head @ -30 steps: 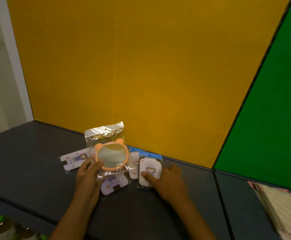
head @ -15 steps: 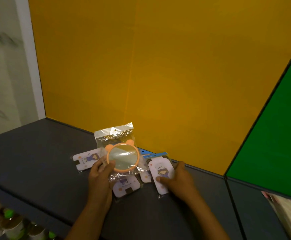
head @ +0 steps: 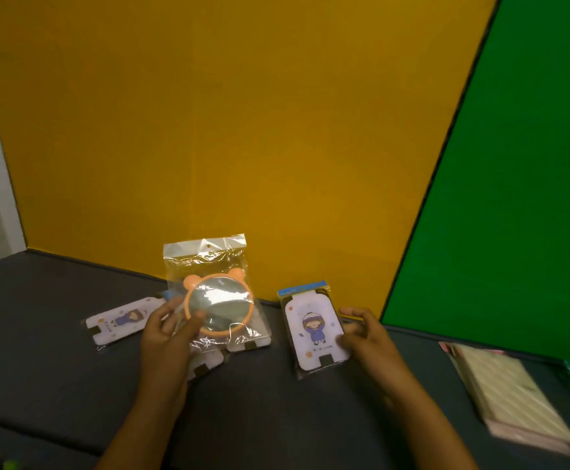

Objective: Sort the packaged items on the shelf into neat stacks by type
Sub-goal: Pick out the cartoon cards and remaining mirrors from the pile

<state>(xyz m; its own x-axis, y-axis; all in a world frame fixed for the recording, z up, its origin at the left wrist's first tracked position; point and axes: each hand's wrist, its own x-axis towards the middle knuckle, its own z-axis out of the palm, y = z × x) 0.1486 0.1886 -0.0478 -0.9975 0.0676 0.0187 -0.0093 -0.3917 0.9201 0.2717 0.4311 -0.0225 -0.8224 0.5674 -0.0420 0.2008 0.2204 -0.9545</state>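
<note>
Left hand (head: 171,329) gripping the lower left edge of a clear bag holding a round orange-rimmed mirror with bear ears (head: 217,308), raised tilted over the dark shelf (head: 39,368), thumb pressed on the rim. Right hand (head: 366,337) pinching the right edge of a white cartoon-girl card pack (head: 314,330) with a blue header, held right of the mirror, near the yellow back wall (head: 226,130). More packs of that type on the shelf: one flat (head: 121,322) to the left, others (head: 243,344) partly hidden below the bag; striped packets (head: 511,398) stacked far right, before the green panel (head: 514,198).
</note>
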